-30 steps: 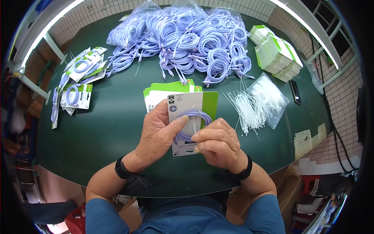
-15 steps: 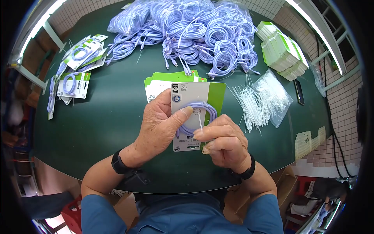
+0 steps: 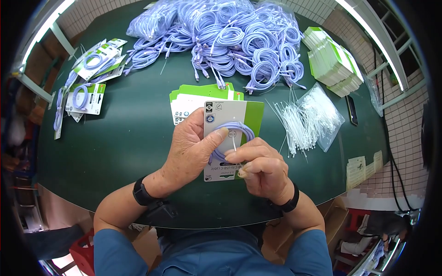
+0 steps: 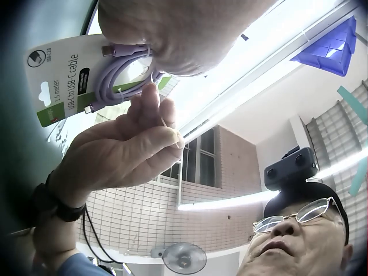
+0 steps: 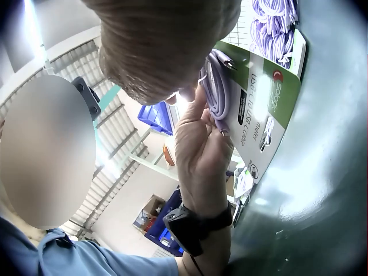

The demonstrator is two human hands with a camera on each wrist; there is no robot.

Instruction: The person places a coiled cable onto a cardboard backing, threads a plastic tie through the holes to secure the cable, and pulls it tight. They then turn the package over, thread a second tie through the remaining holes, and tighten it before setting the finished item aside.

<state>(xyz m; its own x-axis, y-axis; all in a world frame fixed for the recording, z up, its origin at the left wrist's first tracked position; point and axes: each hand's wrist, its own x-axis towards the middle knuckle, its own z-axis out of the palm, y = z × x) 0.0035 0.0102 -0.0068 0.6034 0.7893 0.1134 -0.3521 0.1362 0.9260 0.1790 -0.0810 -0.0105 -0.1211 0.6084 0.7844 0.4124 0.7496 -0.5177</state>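
My left hand (image 3: 189,142) grips a white and green printed card (image 3: 225,110), its thumb pressing a coiled lilac USB-C cable (image 3: 248,132) against the front. A thin white cable tie (image 3: 234,143) stands out from the coil's middle. With thumb and curled fingers, my right hand (image 3: 264,168) pinches the tie just over the card's lower right part. In the left wrist view, both metal plugs show at the coil (image 4: 106,80), and the tie passes between the right hand's fingertips. The right wrist view has the left hand (image 5: 201,149) behind the coil (image 5: 217,92).
More cards (image 3: 189,97) lie just beyond the held one. A large heap of lilac cables (image 3: 239,41) fills the back. Loose white cable ties (image 3: 294,126) and their bag are to the right, near stacked cards (image 3: 336,64) and a phone (image 3: 351,110). Carded cables (image 3: 94,99) lie left.
Over the last second the right hand keeps its pinch on the cable tie, with less of the tie showing now. Since half a second ago, the card has dipped slightly towards the body.
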